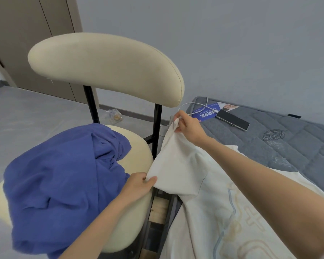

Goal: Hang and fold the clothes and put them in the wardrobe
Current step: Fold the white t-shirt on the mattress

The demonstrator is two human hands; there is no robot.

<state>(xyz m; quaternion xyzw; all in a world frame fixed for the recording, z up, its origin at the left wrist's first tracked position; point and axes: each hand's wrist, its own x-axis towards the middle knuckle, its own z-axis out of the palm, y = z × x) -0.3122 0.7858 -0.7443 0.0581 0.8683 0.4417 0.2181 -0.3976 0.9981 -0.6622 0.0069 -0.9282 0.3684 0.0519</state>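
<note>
Bedroom, chair (105, 66) next to mattress (288, 139): white shirt (178, 165) half on the bed.
I pinch its sleeve w/ both hands, left hand (138, 186) low, right hand (187, 126) high; I'd pull it taut & flat before folding.

Chair (105, 68): cream padding, black frame.
Blue garment (54, 174) on chair seat: plain solid blue.
White garment (181, 165) right of chair: off-white, with pale blue and beige line motifs.
Mattress (297, 146) right of chair: grey, quilted squares, darker leaf-like patches.
Phone (232, 119) beyond chair's right: black.
Leaflet (204, 112) beside it: blue, white lettering.
Wardrobe (17, 34) behind chair: taupe.
</note>
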